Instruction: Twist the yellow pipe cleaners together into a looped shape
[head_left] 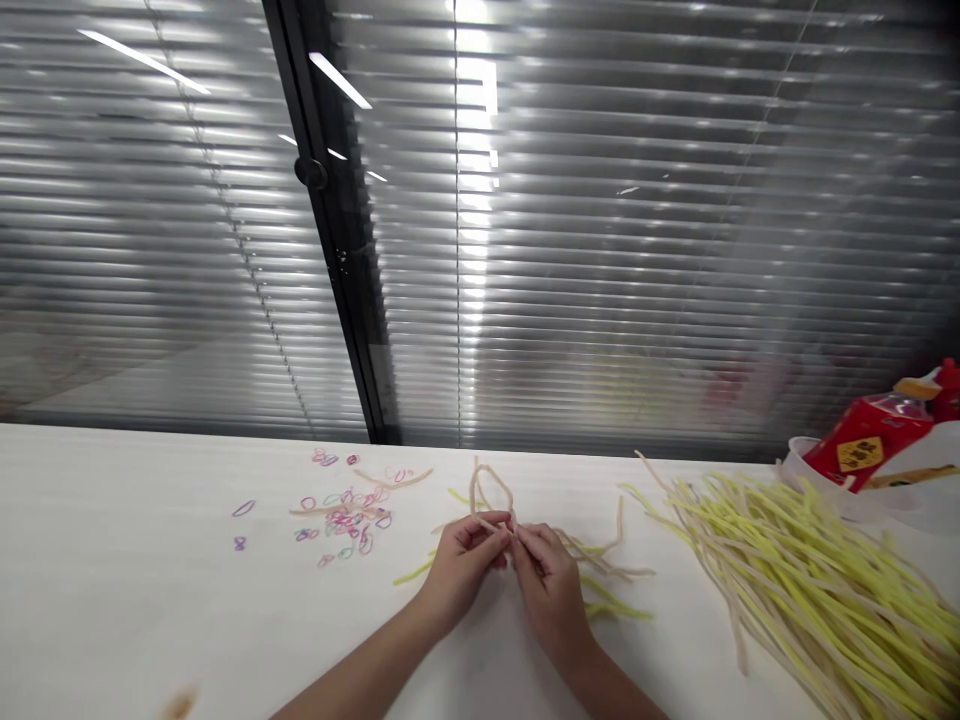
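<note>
- At twelve o'clock from the fingers, up goes a pale beige pipe cleaner (pixel 484 467), bent into a tall, narrow loop — that much shaping is done!
- Left hand (pixel 459 572): thumb and index pinched together at the loop's base, the other fingers curled in.
- Right hand (pixel 553 585): thumb and forefinger pressed together right alongside, fingertips nearly meeting the left's. Whether the ends are twisted or fastened there, I can't tell; the fingers hide it.
- Just past the right hand, around three o'clock, loose yellow pipe cleaners (pixel 615 605) lie flat on the white table (pixel 112 560), with beige ones among them.
- Farther out at three, a big heap of yellow and beige pipe cleaners (pixel 795 560) — plenty there unshaped.
- Over at ten o'clock, small coloured bands (pixel 343 515) sit scattered, none in hand that I can see.
- Two o'clock, far off: a red bottle (pixel 870 440).
</note>
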